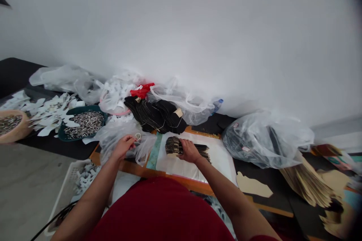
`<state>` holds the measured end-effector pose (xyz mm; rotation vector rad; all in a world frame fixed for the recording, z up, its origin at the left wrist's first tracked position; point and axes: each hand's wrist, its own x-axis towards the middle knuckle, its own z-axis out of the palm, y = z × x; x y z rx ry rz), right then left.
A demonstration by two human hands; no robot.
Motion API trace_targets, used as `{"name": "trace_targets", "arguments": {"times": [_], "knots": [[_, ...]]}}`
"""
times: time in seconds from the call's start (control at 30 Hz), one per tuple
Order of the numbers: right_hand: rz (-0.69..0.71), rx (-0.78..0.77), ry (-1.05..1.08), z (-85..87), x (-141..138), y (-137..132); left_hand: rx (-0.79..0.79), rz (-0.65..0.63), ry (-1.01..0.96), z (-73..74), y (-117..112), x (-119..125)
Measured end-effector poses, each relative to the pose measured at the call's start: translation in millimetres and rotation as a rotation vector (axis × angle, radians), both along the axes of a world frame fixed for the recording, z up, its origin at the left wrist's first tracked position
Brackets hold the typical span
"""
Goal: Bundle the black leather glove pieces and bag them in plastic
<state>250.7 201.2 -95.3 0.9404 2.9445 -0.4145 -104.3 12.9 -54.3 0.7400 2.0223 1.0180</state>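
My left hand [125,146] is closed, its thumb and fingertips pinching a small pale ring [138,136] above a clear plastic bag. What the ring is made of is too small to tell. My right hand [189,151] is closed over a stack of dark cut pieces with pale edges [173,146], which lies on a white sheet [217,157]. Narrow ends of those pieces reach out to the right past my fingers. Just behind the sheet lie bundles of black cut pieces [155,115], tied with thin string.
To the left stand a green basin [60,132] of metal rings or buckles, a peach bowl [24,130], and white cut pieces [55,111]. A large clear bag [263,139] and a fan of tan pieces [307,182] lie right. A white crate [66,184] sits below the table edge.
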Motion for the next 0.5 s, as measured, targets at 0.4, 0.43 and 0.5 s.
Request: {"name": "trace_targets", "arguments": {"times": [0.4,0.43,0.5], "knots": [[-0.224,-1.143,0.726,133.5,57.3,-46.9,0.287,-0.323,-0.431,48.7,78.1,116.6],[-0.217,-1.187,0.735,142.5,59.1,-48.2,0.312,-0.366,-0.458,50.9,86.6,123.8],[-0.235,-1.269,0.762,154.5,64.5,-48.8,0.349,-0.462,-0.501,56.4,100.9,135.6]]}}
